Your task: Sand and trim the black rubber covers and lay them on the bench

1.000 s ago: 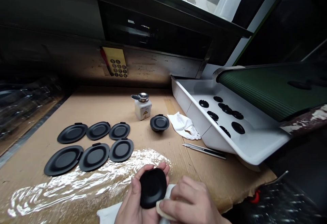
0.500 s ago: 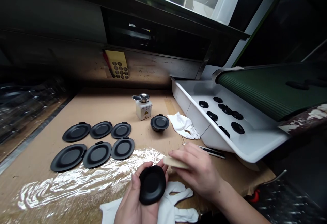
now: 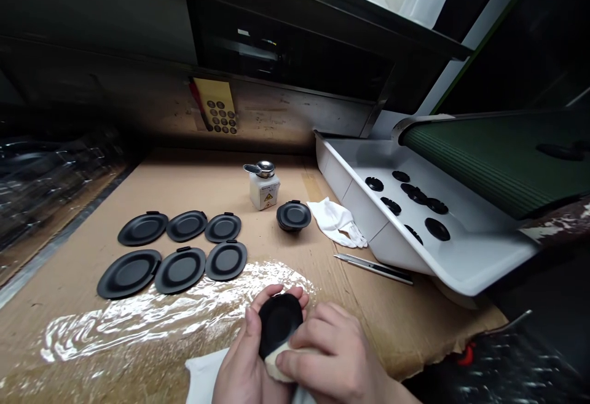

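A black oval cup-shaped part (image 3: 279,323) is held tilted in the left hand (image 3: 244,348), cradled against the palm with the digits curled around its edge. A pale pad (image 3: 276,364) is gripped in the right hand (image 3: 334,355) and pressed against the part's lower edge. Both hands are narrowly closed on what they hold. A white cloth (image 3: 207,379) is bunched beneath the hands, on crinkled clear plastic film (image 3: 161,318) spread across a cardboard-covered bench (image 3: 405,330).

Six flat black oval discs (image 3: 180,253) are laid out beyond the film in two rows of three. To their right sits a black cup-shaped piece (image 3: 294,216), beside a folded pair of white gloves (image 3: 334,222). Behind it stands a white bottle with a metal pump top (image 3: 260,187), bearing a yellow hazard label. A utility knife (image 3: 373,269) lies just in front of a white tray (image 3: 391,250), in which several small black parts (image 3: 437,229) are scattered. A green ribbed conveyor belt (image 3: 498,158) runs in above the tray, and a yellow card with rows of black dots (image 3: 220,115) is fixed to the metal panel behind the bench.
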{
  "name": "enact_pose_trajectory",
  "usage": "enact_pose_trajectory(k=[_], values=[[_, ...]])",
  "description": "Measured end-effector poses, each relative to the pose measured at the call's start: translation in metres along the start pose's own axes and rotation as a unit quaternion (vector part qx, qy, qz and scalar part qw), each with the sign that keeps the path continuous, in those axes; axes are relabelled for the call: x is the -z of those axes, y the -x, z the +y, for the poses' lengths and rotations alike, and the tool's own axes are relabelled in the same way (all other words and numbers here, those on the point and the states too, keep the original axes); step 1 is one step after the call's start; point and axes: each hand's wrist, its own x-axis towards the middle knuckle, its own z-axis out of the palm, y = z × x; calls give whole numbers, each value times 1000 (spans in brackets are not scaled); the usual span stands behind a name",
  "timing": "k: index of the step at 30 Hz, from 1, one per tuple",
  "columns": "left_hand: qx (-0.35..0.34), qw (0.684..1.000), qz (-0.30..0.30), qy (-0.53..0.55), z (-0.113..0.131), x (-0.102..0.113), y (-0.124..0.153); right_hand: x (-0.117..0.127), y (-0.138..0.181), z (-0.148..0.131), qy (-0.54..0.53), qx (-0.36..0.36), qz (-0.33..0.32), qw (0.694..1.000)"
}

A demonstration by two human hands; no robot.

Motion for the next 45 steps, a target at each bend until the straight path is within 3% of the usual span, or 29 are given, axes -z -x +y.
enact_pose_trajectory(k=[3, 6, 11, 18, 23, 26, 30, 34, 40, 45], values=[[-3, 1000, 2, 0, 1, 0, 1, 16, 3, 8, -14, -21, -68, 997], [-10, 1000, 5, -10, 1, 2, 1, 27, 4, 11, 0, -31, -91, 995], [1, 1000, -5, 6, 1, -1, 2, 8, -11, -2, -11, -8, -50, 999], [-13, 998, -45, 28, 1, -1, 4, -14, -26, -5, 4, -150, 1, 989], [-9, 1000, 22, 13, 2, -5, 7, -4, -15, -12, -36, -68, -33, 997], [19, 999, 29, 18, 1, -5, 5, 13, -7, -7, -16, -27, -73, 997], [2, 1000, 15, 14, 0, -4, 2, 28, -2, 6, -31, -113, -45, 992], [-20, 999, 25, -12, -1, -5, 2, 12, -5, 2, -31, -182, 5, 983], [-41, 997, 31, -57, -1, -7, 6, -21, -9, -25, -9, -154, 81, 985], [-36, 996, 53, -57, -1, -8, 6, -8, -2, -23, 28, -91, 24, 995]])
